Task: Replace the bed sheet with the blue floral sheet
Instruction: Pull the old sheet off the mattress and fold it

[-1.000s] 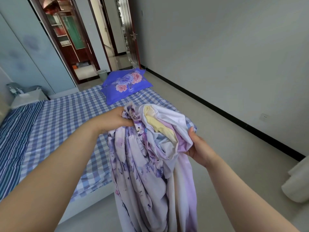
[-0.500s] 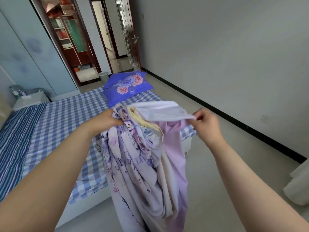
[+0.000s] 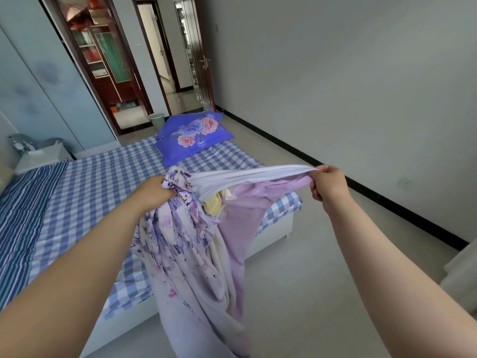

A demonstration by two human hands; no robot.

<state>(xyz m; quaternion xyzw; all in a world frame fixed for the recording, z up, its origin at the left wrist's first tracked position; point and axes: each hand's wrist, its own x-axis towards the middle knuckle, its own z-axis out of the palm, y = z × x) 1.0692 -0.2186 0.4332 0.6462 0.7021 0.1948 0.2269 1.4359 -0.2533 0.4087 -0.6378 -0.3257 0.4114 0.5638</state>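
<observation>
Both hands grip the floral sheet (image 3: 185, 244): left hand (image 3: 154, 193) clutches the bunch, right hand (image 3: 329, 184) pinches the edge stretched sideways, bed (image 3: 103, 182) just beyond.

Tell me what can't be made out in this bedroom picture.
Head view only:
- Floral sheet: bunched between the left hand and right hand; its full pattern is hidden in folds, its bottom cut off by the frame edge.
- Bed: left side runs out of frame.
- Nightstand: items on it too blurred to identify.
- Hallway beyond the doorway: too small.
</observation>
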